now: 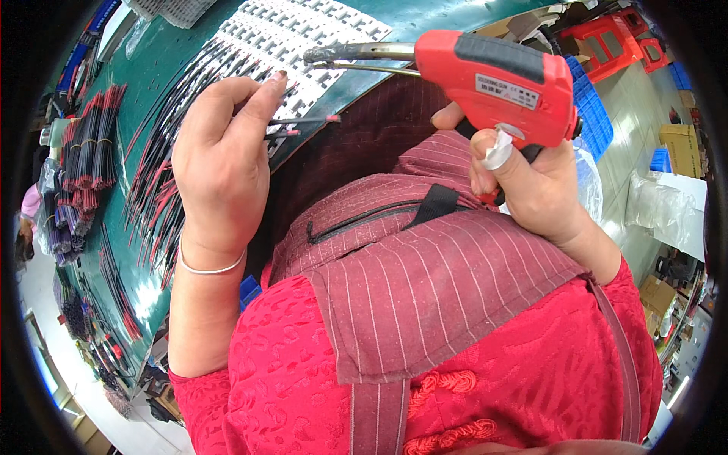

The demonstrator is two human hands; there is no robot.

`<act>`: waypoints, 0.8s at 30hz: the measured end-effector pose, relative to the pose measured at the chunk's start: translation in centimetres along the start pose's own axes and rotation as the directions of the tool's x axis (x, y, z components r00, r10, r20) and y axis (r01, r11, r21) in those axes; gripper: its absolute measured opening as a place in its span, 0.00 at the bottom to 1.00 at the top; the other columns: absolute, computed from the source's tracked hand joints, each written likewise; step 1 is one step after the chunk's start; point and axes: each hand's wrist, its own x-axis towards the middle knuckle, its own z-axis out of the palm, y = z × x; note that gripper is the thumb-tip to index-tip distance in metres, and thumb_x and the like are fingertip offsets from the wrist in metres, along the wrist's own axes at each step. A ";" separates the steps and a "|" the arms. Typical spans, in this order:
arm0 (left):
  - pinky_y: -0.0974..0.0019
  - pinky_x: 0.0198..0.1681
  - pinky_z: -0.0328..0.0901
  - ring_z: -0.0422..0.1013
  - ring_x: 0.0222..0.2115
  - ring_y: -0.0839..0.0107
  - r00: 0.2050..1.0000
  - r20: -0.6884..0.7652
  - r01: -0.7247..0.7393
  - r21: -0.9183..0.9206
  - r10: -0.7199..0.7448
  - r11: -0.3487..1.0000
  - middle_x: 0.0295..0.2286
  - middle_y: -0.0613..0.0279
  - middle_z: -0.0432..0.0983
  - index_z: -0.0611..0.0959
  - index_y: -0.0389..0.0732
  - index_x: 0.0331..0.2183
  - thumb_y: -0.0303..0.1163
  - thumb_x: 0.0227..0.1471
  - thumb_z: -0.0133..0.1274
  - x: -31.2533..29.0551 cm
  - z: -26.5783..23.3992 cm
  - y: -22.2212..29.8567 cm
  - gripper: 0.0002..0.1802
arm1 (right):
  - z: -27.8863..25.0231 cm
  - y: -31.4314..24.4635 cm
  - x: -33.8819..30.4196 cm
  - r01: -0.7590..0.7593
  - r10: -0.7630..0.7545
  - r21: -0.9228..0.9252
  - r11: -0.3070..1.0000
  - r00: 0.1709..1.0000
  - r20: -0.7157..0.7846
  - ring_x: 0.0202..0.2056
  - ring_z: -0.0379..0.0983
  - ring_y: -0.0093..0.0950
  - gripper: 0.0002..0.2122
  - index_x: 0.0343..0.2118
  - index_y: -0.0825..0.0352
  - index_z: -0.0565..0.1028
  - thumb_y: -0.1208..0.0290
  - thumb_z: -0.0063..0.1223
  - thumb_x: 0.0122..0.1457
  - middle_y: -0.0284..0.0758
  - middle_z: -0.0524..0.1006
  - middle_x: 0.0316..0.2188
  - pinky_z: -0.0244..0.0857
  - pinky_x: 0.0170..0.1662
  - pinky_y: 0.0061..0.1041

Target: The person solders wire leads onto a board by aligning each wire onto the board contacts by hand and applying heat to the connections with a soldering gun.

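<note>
My right hand (531,174) is wrapped round the grip of a red and black soldering gun (500,83). White tape circles the thumb. From the gun's front, a long dark tip and a thin metal tube beneath it reach left over a white slotted board (284,38). My left hand (220,144) is closed at the board's near edge, thumb and forefinger pinched together. Black wires (307,120) with red ends stick out from its right side. More thin black and red wires (163,182) fan out beneath and left of this hand, many reaching the board.
The green table (140,45) carries bundled wires (89,144) at the left and a few loose wires (117,292) nearer. On the right, a blue crate (591,106), red plastic parts (607,45) and cardboard boxes (679,144) stand about the tiled floor.
</note>
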 end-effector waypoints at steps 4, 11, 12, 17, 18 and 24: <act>0.63 0.34 0.69 0.73 0.31 0.62 0.983 0.126 0.144 -0.043 -0.137 0.989 0.32 0.58 0.73 0.84 0.41 0.46 0.12 0.41 0.56 -0.1 -0.3 0.7 0.26 | -0.1 0.0 0.0 0.008 -0.008 -0.035 0.999 1.000 -0.001 0.21 0.69 0.13 0.14 0.50 0.69 0.75 0.73 0.56 0.63 0.35 0.81 0.41 0.65 0.24 0.15; 0.61 0.27 0.67 0.72 0.25 0.61 0.982 0.164 0.094 0.031 -0.098 0.995 0.28 0.59 0.71 0.81 0.40 0.49 0.18 0.43 0.59 0.1 0.1 0.7 0.27 | -0.4 -0.6 -0.2 -0.022 0.029 -0.121 0.992 0.998 0.056 0.23 0.66 0.16 0.11 0.48 0.72 0.69 0.72 0.48 0.67 0.46 0.76 0.48 0.68 0.30 0.22; 0.61 0.27 0.67 0.72 0.25 0.61 0.982 0.163 0.093 0.030 -0.097 0.995 0.28 0.59 0.71 0.81 0.40 0.49 0.18 0.43 0.59 0.1 0.2 0.7 0.27 | -0.5 -0.4 -0.2 -0.021 0.028 -0.122 0.992 0.998 0.054 0.23 0.66 0.16 0.11 0.48 0.72 0.69 0.72 0.48 0.67 0.46 0.76 0.48 0.68 0.30 0.22; 0.61 0.27 0.68 0.73 0.24 0.62 0.972 0.171 0.177 -0.070 -0.162 0.982 0.26 0.62 0.72 0.83 0.43 0.45 0.16 0.42 0.56 -0.3 -0.4 0.8 0.25 | -0.7 -0.7 -0.4 -0.024 0.032 -0.138 0.990 0.998 0.060 0.23 0.66 0.17 0.12 0.49 0.72 0.69 0.72 0.48 0.67 0.47 0.76 0.48 0.69 0.30 0.23; 0.61 0.27 0.68 0.73 0.24 0.62 0.972 0.170 0.175 -0.072 -0.161 0.982 0.26 0.62 0.72 0.83 0.43 0.45 0.16 0.42 0.56 -0.2 -0.4 0.8 0.25 | -0.7 -0.7 -0.5 -0.023 0.032 -0.140 0.990 0.998 0.058 0.23 0.66 0.17 0.12 0.49 0.72 0.69 0.72 0.48 0.67 0.47 0.76 0.48 0.69 0.30 0.23; 0.64 0.32 0.69 0.73 0.27 0.62 0.947 0.209 0.233 0.079 -0.244 0.969 0.28 0.59 0.72 0.85 0.42 0.41 0.13 0.41 0.56 0.3 -1.0 1.9 0.23 | -0.7 -1.5 -0.9 -0.052 0.062 -0.176 0.983 0.997 0.053 0.23 0.66 0.17 0.13 0.50 0.74 0.69 0.72 0.47 0.67 0.47 0.76 0.48 0.68 0.29 0.23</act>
